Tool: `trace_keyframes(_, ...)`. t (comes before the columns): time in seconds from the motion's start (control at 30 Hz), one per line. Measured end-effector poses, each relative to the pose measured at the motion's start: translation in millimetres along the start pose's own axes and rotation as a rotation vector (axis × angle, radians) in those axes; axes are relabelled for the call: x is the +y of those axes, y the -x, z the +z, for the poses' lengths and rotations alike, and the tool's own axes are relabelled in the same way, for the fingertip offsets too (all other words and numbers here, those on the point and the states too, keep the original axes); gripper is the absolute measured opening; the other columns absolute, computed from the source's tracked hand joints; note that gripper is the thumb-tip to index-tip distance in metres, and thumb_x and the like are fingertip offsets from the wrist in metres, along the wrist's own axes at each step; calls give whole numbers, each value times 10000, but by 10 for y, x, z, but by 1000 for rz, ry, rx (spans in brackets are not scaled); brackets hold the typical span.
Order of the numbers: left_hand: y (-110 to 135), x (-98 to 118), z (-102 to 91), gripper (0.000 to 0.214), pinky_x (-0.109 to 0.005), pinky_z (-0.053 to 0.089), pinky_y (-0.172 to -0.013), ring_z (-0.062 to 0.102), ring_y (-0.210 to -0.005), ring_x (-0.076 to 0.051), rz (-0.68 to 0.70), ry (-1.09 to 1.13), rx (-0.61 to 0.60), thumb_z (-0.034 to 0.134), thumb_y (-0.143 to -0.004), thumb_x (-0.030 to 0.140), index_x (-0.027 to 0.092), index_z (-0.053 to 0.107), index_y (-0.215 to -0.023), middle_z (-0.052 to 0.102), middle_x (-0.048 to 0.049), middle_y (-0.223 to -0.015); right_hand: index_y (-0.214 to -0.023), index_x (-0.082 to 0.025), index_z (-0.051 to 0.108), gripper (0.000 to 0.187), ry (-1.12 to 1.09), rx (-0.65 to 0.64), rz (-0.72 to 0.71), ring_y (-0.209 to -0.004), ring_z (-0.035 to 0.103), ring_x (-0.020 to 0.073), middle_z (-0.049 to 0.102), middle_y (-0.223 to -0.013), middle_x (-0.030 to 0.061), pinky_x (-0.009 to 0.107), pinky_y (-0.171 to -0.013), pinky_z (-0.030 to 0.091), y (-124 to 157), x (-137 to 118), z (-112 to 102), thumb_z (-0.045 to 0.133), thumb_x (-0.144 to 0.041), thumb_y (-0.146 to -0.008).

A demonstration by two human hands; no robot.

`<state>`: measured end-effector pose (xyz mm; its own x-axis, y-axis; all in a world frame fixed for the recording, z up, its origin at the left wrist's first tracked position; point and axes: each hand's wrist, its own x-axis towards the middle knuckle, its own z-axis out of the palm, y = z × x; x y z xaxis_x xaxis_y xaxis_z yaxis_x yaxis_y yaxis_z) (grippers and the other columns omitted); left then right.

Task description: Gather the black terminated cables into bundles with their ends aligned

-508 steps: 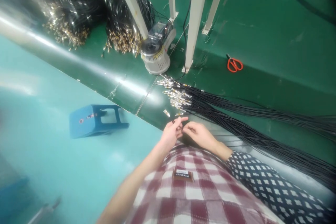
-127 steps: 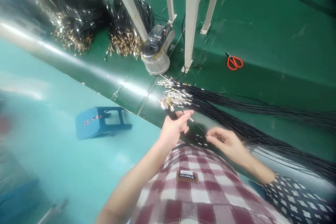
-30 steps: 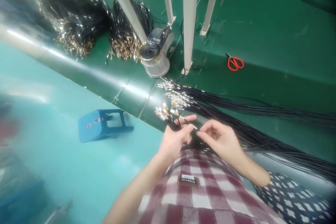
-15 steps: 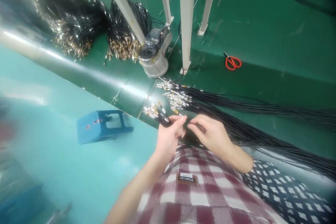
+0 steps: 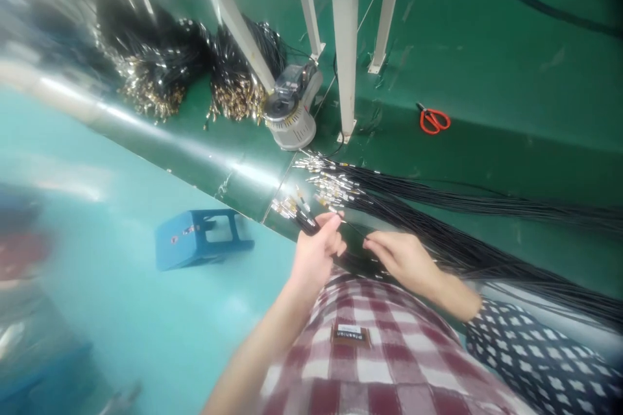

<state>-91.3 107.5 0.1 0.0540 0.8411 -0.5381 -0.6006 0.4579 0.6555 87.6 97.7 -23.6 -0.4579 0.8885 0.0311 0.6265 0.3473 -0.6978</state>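
My left hand (image 5: 318,243) is closed around a small bunch of black cables (image 5: 294,211) whose metal-tipped ends stick out past the fingers. Its thumb and forefinger also pinch at one thin cable. My right hand (image 5: 402,256) is closed in a pinch on that same thin black cable (image 5: 354,228), which runs between the two hands. Just beyond them, a long cable bundle (image 5: 452,243) with silvery and yellowish ends lies on the green table, stretching off to the right. A second bundle (image 5: 438,198) lies behind it.
A grey round tape dispenser (image 5: 292,123) stands beside pale metal legs (image 5: 344,45). Red-handled scissors (image 5: 433,120) lie on the green table (image 5: 525,91). Piled cables (image 5: 238,78) with brass-coloured ends sit at the back left. A blue stool (image 5: 195,237) is on the floor.
My right hand has moved right, away from my left hand, and a length of thin cable now shows between them. The whole view has shifted slightly.
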Motion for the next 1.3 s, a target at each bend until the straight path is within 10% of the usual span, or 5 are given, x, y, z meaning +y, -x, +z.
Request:
trace_keyframes(0.27, -33, -19, -84, 331, -218, 258, -450, 206, -399, -39, -59, -93, -6, 711, -756, 400, 78, 692, -829, 205, 108, -424, -700, -178, 637, 354, -69, -98, 46, -567, 545, 120, 639, -629, 15, 235, -555, 353, -102, -246, 40, 425, -299, -956)
trace_keyframes(0.6, 74, -138, -322, 506, -291, 444, -719, 549, -716, -143, -28, -19, -90, 526, -871, 469, 136, 494, -492, 515, -31, -691, -888, -168, 697, 183, 180, -298, 363, -844, 631, 230, 678, -975, 113, 309, -717, 441, -494, 563, 355, 681, -315, -781)
trace_keyframes(0.8, 57, 29, -417, 502, -226, 268, -419, 212, -381, -68, -60, 216, -27, 466, -918, 403, 162, 402, -483, 200, 61, -433, -860, -203, 659, 298, -200, -326, 358, -514, 505, 114, 532, -541, -30, 227, -535, 363, -384, 371, 164, 425, -372, -935)
trace_keyframes(1.0, -10, 147, -192, 200, -193, 202, -402, 171, -377, -43, -39, 8, -51, 645, -814, 235, 121, 647, -978, 223, 110, -432, -756, -157, 573, 401, -857, -219, 328, -417, 259, 67, 332, -453, -86, 209, -430, 196, -176, 20, -3, 430, -498, -912)
trace_keyframes(1.3, -1, 87, -31, 231, -190, 219, -414, 225, -385, -22, 36, -87, 10, 777, -682, 239, 89, 684, -830, 257, 109, -416, -764, -160, 592, 405, -725, -286, 328, -449, 314, 74, 367, -493, -71, 207, -452, 250, -78, -129, 13, 408, -475, -939)
